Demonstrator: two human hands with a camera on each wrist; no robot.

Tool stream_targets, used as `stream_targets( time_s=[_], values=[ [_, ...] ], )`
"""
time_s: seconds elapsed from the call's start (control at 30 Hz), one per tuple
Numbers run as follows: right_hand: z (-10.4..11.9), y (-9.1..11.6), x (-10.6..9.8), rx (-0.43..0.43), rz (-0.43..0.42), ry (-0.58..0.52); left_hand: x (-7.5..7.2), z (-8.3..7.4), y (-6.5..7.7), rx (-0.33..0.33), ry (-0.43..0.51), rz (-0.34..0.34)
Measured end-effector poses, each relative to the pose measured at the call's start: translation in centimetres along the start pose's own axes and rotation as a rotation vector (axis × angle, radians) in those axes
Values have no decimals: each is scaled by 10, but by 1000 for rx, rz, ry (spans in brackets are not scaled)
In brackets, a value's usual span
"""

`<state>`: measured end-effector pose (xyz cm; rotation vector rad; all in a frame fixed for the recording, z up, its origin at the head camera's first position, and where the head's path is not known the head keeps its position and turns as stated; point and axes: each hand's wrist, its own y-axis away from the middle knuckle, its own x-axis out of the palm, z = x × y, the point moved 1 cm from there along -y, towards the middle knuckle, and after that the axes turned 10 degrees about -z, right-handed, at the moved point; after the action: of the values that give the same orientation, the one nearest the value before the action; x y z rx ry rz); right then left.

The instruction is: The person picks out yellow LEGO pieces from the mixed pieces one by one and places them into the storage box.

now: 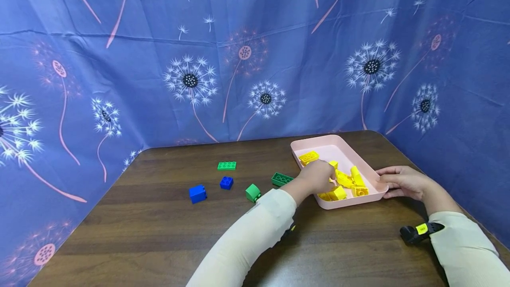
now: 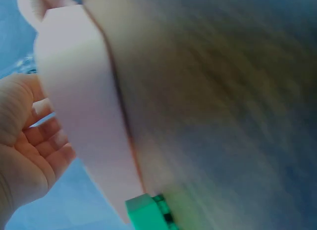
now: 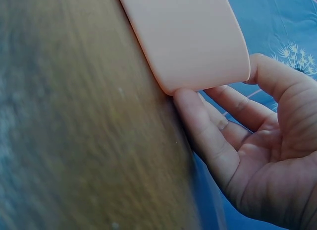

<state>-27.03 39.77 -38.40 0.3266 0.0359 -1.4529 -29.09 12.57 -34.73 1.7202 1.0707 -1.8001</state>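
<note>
My left hand (image 1: 317, 176) reaches over the near-left side of a pink tray (image 1: 338, 143), its fingers bent down among yellow toy bricks (image 1: 344, 180). In the left wrist view, the tray wall (image 2: 81, 91) hides the tips of some fingers of this left hand (image 2: 29, 141), and I cannot tell whether they hold a brick. My right hand (image 1: 406, 184) holds the tray's near-right corner from outside. In the right wrist view, bent fingers (image 3: 200, 126) of that hand meet the tray corner (image 3: 198, 51) at the base and the rim.
Left of the tray, two blue bricks (image 1: 197, 194), a flat bright green brick (image 1: 226, 165), a green rounded brick (image 1: 253, 192) and a dark green brick (image 1: 281, 179) lie on the wooden table (image 1: 159, 234). A blue dandelion-print cloth (image 1: 223, 79) hangs behind the table and along its sides.
</note>
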Motion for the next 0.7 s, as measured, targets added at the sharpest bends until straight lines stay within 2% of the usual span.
stream_targets(
  time_s=[0.13, 0.3, 0.47, 0.57, 0.7],
  values=[
    [3, 0, 1, -8, 7, 25, -13, 3, 10, -13, 72, -82],
    [6, 1, 1, -16, -15, 90, -26, 15, 27, -7, 83, -163],
    [10, 3, 0, -18, -43, 151, -31, 35, 47, -13, 76, -240],
    [17, 6, 1, -43, -94, 272, -33, 49, 60, -30, 70, -274],
    [40, 14, 12, -146, -242, 582, -42, 69, 80, -88, 65, -291]
  ],
)
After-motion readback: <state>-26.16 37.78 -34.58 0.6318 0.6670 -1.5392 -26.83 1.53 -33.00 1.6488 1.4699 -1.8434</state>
